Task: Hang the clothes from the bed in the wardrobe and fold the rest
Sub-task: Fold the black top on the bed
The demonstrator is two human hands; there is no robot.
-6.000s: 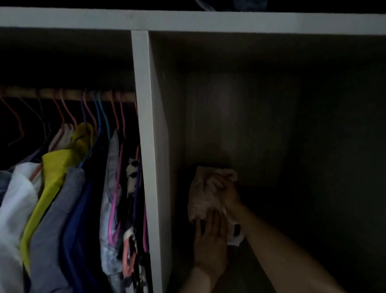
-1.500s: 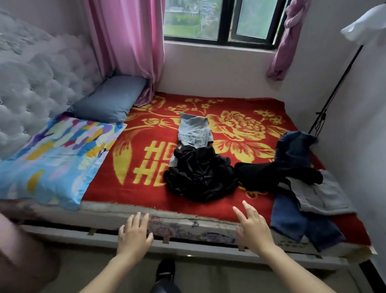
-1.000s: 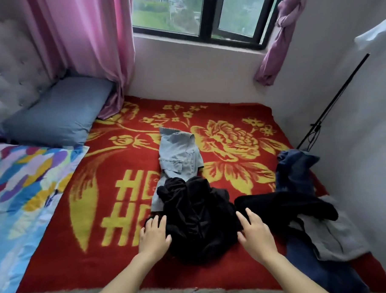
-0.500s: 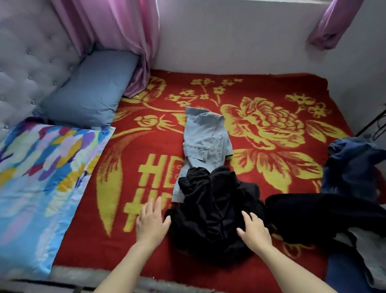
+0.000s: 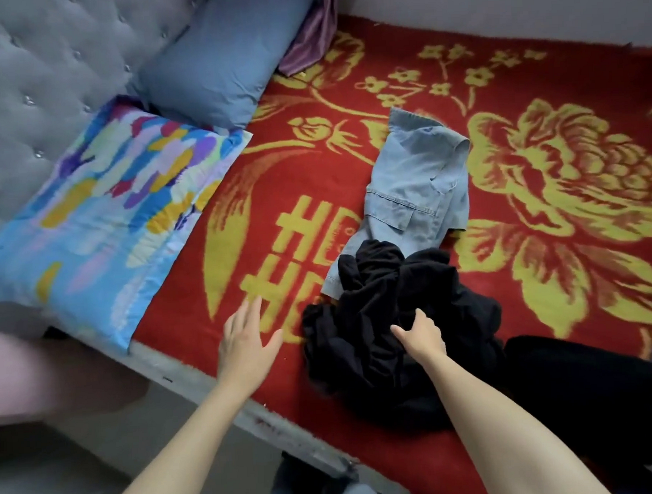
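Pickup step: right hand (image 5: 420,334) curls its fingers into the crumpled black garment (image 5: 385,281), left hand (image 5: 246,343) spread and empty beside it; next probably lift, shake out, decide hang-or-fold.

bare red blanket (image 5: 193,320) lies open left of the black clothes heap (image 5: 387,319).

On the bed (image 5: 192,308) lie a blue pillow (image 5: 215,61), a multicoloured pillow (image 5: 103,219), a denim shirt (image 5: 415,190) and black clothes (image 5: 393,281).
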